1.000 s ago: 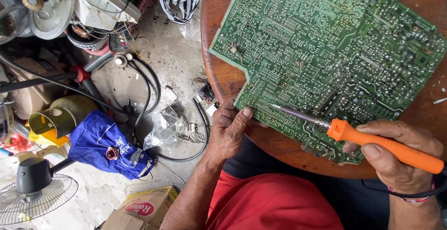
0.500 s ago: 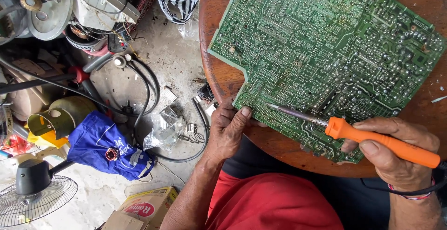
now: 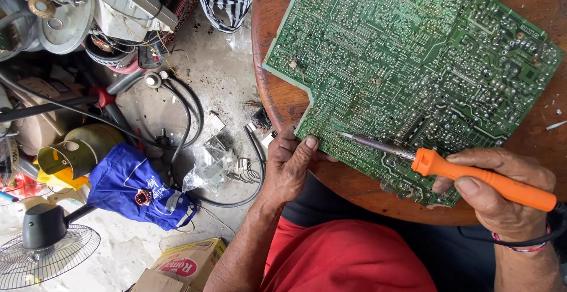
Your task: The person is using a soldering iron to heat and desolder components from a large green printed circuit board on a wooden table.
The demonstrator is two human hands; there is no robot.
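A: State the finger condition of the right hand (image 3: 502,194).

B: Fingers are clenched around the orange handle of the soldering iron (image 3: 466,177); the thumb lies along the handle's near side. The metal tip extends leftward from the fingers and meets the solder side of the green circuit board (image 3: 413,62) near its lower edge.

A: And the left hand (image 3: 289,165)?

B: Fingers are loosely curled, not clenched, grasping nothing. The thumb tip presses on the lower-left corner of the board; the remaining fingers wrap over the rim of the round wooden table (image 3: 277,100), on which the board lies flat.

A: Difference from the earlier frames?

B: The iron's tip has shifted slightly leftward along the board's lower edge, closer to the left thumb. The left hand's placement is unchanged.

A: Surroundings beyond the fingers?

B: Left of the left hand, on the floor: black cables (image 3: 183,106), a blue cloth (image 3: 130,186), a cardboard box (image 3: 183,262), and a fan (image 3: 44,250).
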